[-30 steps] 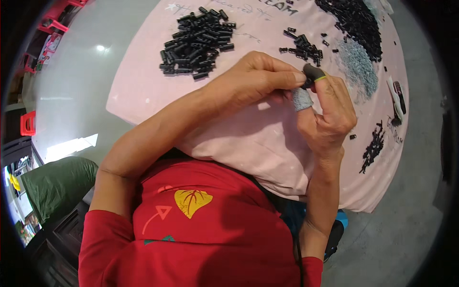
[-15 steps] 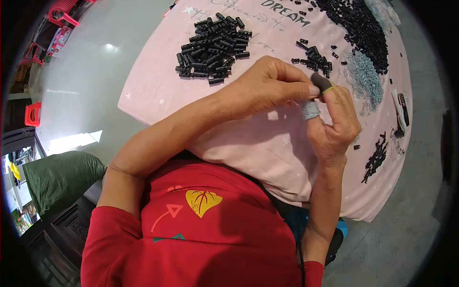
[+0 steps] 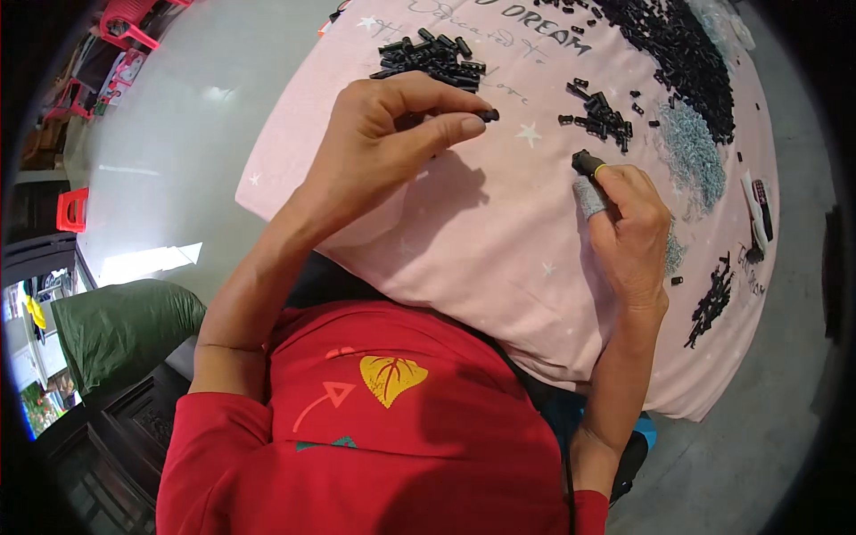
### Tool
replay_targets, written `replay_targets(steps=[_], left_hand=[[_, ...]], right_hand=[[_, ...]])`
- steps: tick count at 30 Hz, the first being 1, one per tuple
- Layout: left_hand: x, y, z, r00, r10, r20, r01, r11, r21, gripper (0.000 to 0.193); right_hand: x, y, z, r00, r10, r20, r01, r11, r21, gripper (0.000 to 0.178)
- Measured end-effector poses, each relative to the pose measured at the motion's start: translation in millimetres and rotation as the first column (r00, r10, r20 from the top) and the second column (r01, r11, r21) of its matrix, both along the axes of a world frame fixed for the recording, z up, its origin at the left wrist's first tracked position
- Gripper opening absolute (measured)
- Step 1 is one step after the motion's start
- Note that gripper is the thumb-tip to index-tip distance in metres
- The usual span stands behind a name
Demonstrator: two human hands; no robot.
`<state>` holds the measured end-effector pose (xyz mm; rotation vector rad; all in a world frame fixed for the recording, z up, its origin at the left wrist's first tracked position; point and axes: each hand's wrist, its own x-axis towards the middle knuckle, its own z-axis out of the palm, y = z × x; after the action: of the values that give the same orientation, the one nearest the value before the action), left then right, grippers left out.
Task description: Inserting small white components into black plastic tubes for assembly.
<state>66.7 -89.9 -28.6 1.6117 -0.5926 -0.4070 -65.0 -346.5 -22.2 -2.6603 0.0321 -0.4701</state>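
My left hand (image 3: 379,147) is raised over the cloth with thumb and forefinger pinched. A small black plastic tube (image 3: 489,115) pokes out beyond those fingertips; the rest of it is hidden. Farther right, my right hand (image 3: 631,227) is closed, with a dark finger cot on one finger and grey wrap (image 3: 588,196) around the thumb. At its fingertips shows a small black plastic piece (image 3: 580,159), its shape partly hidden. Behind my left hand lies a pile of black tubes (image 3: 437,61), partly covered by the hand. A smaller group of black pieces (image 3: 602,116) lies beyond my right hand.
The pink cloth (image 3: 499,259) covers the table. At the far right are a large heap of black parts (image 3: 678,67) and a heap of small silvery-grey parts (image 3: 694,156). Thin black pieces (image 3: 711,303) and a white-and-black tool (image 3: 758,209) lie along the right edge.
My hands were together at the right and have parted. The left hand has moved left toward the tube pile with a black tube; the right has stayed near its place.
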Motion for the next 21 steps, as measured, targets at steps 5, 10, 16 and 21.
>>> replay_targets(steps=[5, 10, 16, 21], left_hand=[[6.0, 15.4, -3.8, 0.895, 0.140, 0.423, -0.208, 0.971, 0.118, 0.022], [6.6, 38.5, -7.3, 0.780, 0.228, 0.584, -0.366, 0.922, 0.130, 0.027], [-6.2, 42.3, -36.8, 0.634, -0.139, 0.761, -0.448, 0.736, 0.507, 0.099], [-9.2, 42.1, -27.4, 0.638, 0.020, 0.770, -0.515, 0.754, 0.408, 0.090]], right_hand=[[0.2, -0.5, -3.4, 0.998, 0.032, 0.049, -0.032, 0.999, -0.007, 0.020], [0.3, 6.3, 2.4, 0.996, 0.071, 0.060, -0.071, 0.997, -0.012, 0.020], [-1.8, 5.0, 0.3, 0.991, 0.105, 0.088, -0.103, 0.994, -0.028, 0.020], [-7.5, -9.2, 2.4, 0.999, 0.002, 0.039, -0.002, 1.000, 0.009, 0.020]])
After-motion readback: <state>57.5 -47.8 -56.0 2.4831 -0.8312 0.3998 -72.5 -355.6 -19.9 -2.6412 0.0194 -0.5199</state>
